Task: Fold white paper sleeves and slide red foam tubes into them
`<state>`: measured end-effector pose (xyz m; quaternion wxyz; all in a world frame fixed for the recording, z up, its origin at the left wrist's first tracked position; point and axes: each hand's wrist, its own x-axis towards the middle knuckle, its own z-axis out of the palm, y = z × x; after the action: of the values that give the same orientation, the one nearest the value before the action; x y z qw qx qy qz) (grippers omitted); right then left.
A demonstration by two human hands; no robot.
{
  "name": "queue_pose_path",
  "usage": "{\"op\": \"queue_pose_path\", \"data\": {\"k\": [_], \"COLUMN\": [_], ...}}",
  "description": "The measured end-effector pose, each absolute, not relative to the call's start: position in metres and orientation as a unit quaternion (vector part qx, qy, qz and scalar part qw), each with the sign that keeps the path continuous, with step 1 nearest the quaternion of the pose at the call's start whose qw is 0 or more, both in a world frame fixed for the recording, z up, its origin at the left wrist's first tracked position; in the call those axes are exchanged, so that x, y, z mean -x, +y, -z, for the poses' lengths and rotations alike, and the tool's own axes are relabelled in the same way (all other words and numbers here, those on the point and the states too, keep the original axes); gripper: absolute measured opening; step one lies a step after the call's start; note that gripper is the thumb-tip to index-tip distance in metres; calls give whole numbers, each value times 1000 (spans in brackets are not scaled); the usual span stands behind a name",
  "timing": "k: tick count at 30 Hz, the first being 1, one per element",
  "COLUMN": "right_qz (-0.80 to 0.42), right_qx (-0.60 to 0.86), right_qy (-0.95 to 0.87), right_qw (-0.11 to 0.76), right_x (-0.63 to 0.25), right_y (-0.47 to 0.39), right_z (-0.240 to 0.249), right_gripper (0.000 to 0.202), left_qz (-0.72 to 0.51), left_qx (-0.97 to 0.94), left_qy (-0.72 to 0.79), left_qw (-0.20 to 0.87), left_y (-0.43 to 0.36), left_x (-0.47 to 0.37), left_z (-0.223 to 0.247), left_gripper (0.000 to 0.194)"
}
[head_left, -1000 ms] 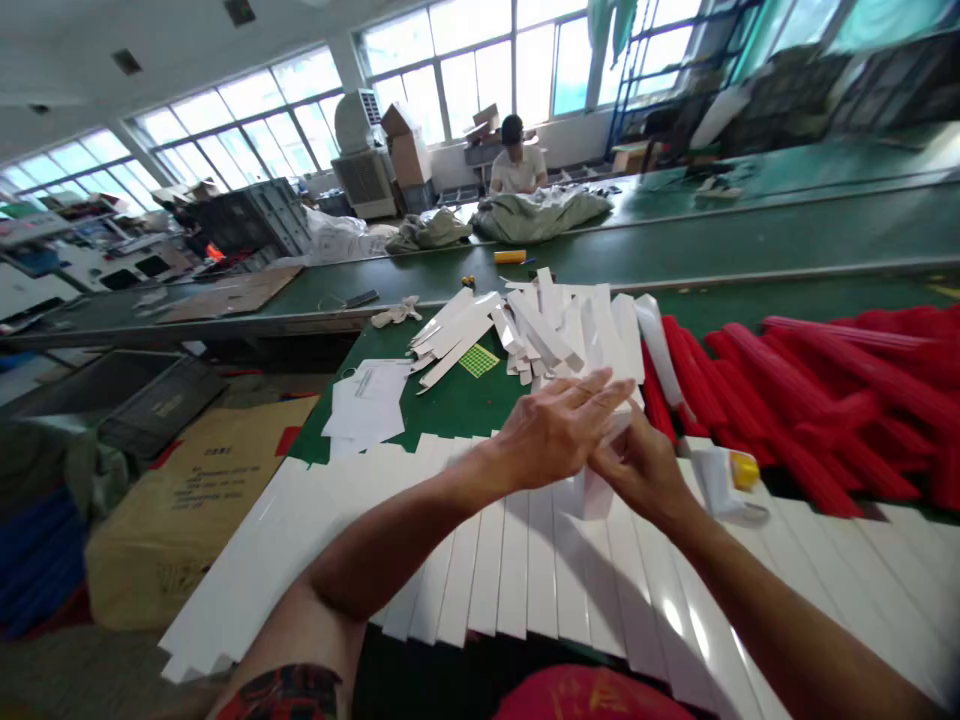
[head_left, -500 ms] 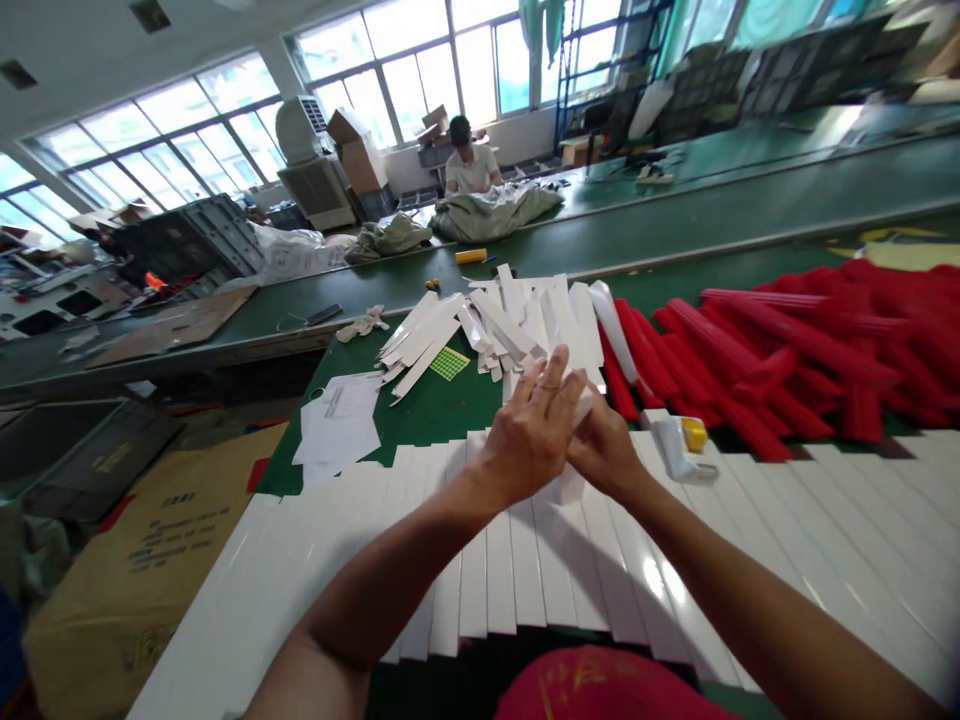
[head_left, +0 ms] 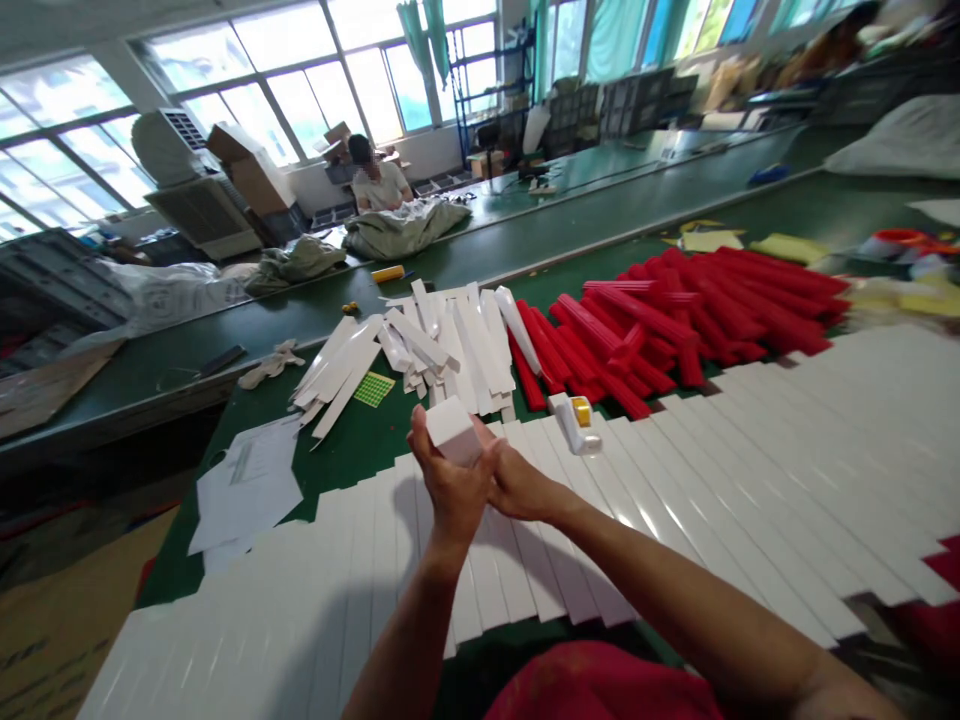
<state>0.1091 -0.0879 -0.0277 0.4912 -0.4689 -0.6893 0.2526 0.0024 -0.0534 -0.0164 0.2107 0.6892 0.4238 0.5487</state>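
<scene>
hands: bare | forearms: bare | garment: red, rounded front

Head cam faces fwd & down, hands close, windows far off in blurry, prob. tilted bkgd.

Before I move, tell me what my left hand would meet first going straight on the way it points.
Beyond the white box it holds, your left hand would probably meet the loose white strips ahead; depth and hand height are hard to judge.
</scene>
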Motion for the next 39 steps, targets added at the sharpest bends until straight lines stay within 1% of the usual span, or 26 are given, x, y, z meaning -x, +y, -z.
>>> {"op": "queue_pose_path", "data": {"k": [2, 5, 7, 9, 12, 13, 14, 19, 21, 23, 25, 27, 28, 30, 32, 33, 36, 38, 39], "right_qz": [-261, -267, -289, -315, -329, -327, -323, -282, -255, -226, -205, -191, -184, -164, -142, -131, -99, -54, -25], "right_qx": [445, 426, 453, 520, 602, 616, 626, 676, 699, 721, 731, 732, 731, 729, 730, 732, 744, 761, 766], "right_qy": [-715, -739, -740, -714, -666, -658, -653, -644, -639, -632, -632, -638, -642, -649, -651, -651, -640, -618, -604], "right_qw": [472, 448, 405, 347, 294, 285, 276, 218, 195, 173, 154, 141, 139, 142, 149, 153, 164, 187, 218], "right_x": [-120, -136, -148, -166, -204, -218, -230, -258, -254, -247, -241, -237, -235, -234, -239, -245, -281, -320, -343], "right_y": [-88, -91, -100, -114, -131, -132, -131, -87, -59, -32, -13, -1, 3, 8, 14, 18, 31, 36, 36], "right_z": [29, 28, 31, 37, 51, 56, 61, 75, 81, 87, 94, 98, 100, 102, 104, 105, 109, 114, 116], "right_gripper": [84, 90, 91, 82, 47, 37, 32, 23, 24, 29, 29, 25, 23, 23, 26, 28, 34, 38, 40], "left_qz": [-546, -521, -456, -358, -216, -191, -170, -67, -29, -3, -1, -21, -37, -68, -93, -101, -118, -123, -124], "left_qx": [-673, -680, -698, -703, -670, -650, -630, -568, -565, -570, -581, -604, -624, -673, -725, -749, -805, -837, -853], "left_qy": [454, 488, 526, 589, 691, 719, 743, 807, 810, 809, 805, 792, 778, 736, 682, 655, 580, 530, 504], "left_qw": [206, 170, 167, 177, 165, 156, 152, 151, 154, 146, 117, 79, 61, 32, 10, 0, -31, -49, -55], "left_y": [-54, -41, -25, -9, 9, 12, 15, 16, 16, 18, 23, 32, 39, 59, 88, 105, 157, 188, 200], "left_x": [-14, -20, -12, 4, 43, 57, 72, 135, 153, 165, 171, 171, 167, 153, 129, 114, 65, 34, 19], "left_z": [10, -14, -27, -29, -7, 5, 19, 73, 85, 92, 93, 92, 91, 89, 88, 88, 88, 86, 86], "left_gripper": [101, 92, 87, 84, 88, 86, 82, 46, 38, 41, 55, 66, 67, 60, 53, 52, 62, 65, 66]}}
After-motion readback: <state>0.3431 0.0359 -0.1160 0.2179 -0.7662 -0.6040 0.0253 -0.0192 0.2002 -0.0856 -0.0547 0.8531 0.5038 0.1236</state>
